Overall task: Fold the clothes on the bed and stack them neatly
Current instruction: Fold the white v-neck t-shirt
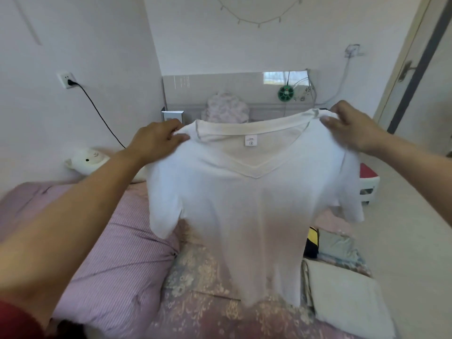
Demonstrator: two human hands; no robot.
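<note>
White V-neck T-shirt point(252, 204) hangs spread across mid-view, blocking reach to the bed centre behind it. Bunched pink striped quilt point(117, 253) fills the bed's left side. Folded cream garment point(347, 297) and folded clothes point(337, 245) take the right edge. Floral sheet point(208, 311) under the hem lies open.

The left hand point(156, 138) and right hand point(347, 128) pinch the shoulders of a white shirt point(252, 204) (V-neck), hanging above the bed point(200, 309).
</note>
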